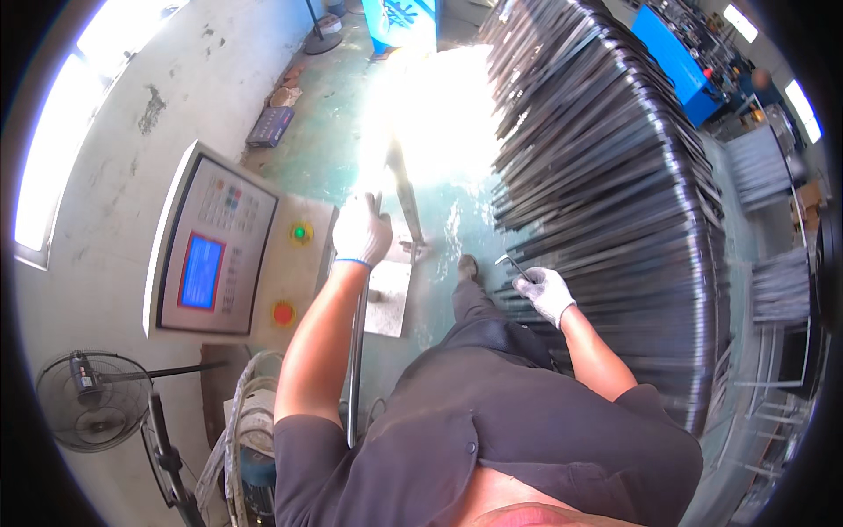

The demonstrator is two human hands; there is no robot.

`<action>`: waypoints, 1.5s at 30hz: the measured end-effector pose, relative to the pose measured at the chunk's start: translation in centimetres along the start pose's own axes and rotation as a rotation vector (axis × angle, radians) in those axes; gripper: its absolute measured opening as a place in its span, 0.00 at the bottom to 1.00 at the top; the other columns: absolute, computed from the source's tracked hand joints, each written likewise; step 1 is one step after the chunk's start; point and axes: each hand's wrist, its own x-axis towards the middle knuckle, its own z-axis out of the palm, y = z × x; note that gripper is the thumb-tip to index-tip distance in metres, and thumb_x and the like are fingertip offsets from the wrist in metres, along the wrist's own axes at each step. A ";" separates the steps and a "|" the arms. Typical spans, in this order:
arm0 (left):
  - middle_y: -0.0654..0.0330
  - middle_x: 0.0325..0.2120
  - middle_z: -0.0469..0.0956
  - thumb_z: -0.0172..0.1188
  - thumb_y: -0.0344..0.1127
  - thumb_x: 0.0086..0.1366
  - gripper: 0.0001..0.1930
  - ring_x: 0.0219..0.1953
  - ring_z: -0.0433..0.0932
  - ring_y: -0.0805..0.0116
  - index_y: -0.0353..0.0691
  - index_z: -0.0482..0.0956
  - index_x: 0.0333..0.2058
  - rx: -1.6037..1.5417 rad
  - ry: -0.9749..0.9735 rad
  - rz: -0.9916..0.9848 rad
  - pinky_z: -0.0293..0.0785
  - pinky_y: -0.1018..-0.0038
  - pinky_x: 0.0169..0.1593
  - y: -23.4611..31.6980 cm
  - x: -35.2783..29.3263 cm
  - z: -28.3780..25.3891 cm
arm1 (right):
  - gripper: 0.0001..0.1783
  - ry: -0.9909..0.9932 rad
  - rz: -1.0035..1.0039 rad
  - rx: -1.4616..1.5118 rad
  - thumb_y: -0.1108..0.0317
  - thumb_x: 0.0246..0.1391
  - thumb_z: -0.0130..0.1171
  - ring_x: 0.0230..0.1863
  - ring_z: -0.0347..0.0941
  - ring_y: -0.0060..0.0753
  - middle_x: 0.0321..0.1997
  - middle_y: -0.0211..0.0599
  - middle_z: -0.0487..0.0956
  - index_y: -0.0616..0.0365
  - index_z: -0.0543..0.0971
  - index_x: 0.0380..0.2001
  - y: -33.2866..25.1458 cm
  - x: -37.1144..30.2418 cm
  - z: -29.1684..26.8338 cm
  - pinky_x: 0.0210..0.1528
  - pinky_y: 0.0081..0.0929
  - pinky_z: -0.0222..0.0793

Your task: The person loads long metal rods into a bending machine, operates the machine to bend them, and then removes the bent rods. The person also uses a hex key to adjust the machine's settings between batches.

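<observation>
My left hand, in a white knit glove with a blue cuff, is closed around a long metal rod. The rod slants down past my left forearm, and glare washes out what lies beyond the hand. My right hand, also gloved in white, grips a thin bent metal rod shaped like a hook or hex key. Close beside that hand lies a large stack of long dark metal strips. A flat metal bar and a pale machine plate stand just right of my left hand.
To the left is a control panel with a blue screen, a green button and a red button. A black fan, hoses and a motor sit lower left. A box lies by the wall.
</observation>
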 end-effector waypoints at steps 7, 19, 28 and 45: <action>0.40 0.51 0.79 0.70 0.39 0.63 0.28 0.55 0.79 0.38 0.35 0.74 0.59 -0.089 -0.117 -0.125 0.76 0.53 0.59 1.5 11.8 2.6 | 0.15 -0.039 -0.140 -0.060 0.62 0.65 0.68 0.39 0.78 0.23 0.36 0.34 0.86 0.64 0.86 0.44 -9.1 24.0 -5.3 0.45 0.28 0.74; 0.48 0.34 0.83 0.73 0.41 0.59 0.13 0.38 0.84 0.49 0.36 0.85 0.31 -0.219 -0.154 -0.413 0.79 0.58 0.44 3.5 18.7 1.7 | 0.22 0.083 -0.436 -0.110 0.50 0.64 0.69 0.39 0.81 0.25 0.36 0.34 0.87 0.59 0.86 0.49 -36.9 55.3 -6.7 0.45 0.30 0.77; 0.47 0.30 0.83 0.68 0.34 0.67 0.10 0.31 0.82 0.50 0.31 0.85 0.35 -0.409 0.186 -0.718 0.78 0.61 0.39 3.9 27.8 6.2 | 0.17 -0.873 -0.513 -0.449 0.54 0.66 0.67 0.40 0.79 0.28 0.37 0.33 0.86 0.59 0.88 0.42 -42.8 66.2 -5.4 0.50 0.29 0.75; 0.46 0.32 0.84 0.63 0.50 0.68 0.18 0.39 0.83 0.40 0.38 0.85 0.32 -0.017 0.155 -1.296 0.77 0.50 0.42 10.3 52.8 14.0 | 0.20 -1.315 -0.690 -0.480 0.55 0.72 0.56 0.43 0.87 0.45 0.46 0.49 0.88 0.54 0.84 0.57 -53.5 87.1 -8.0 0.49 0.41 0.81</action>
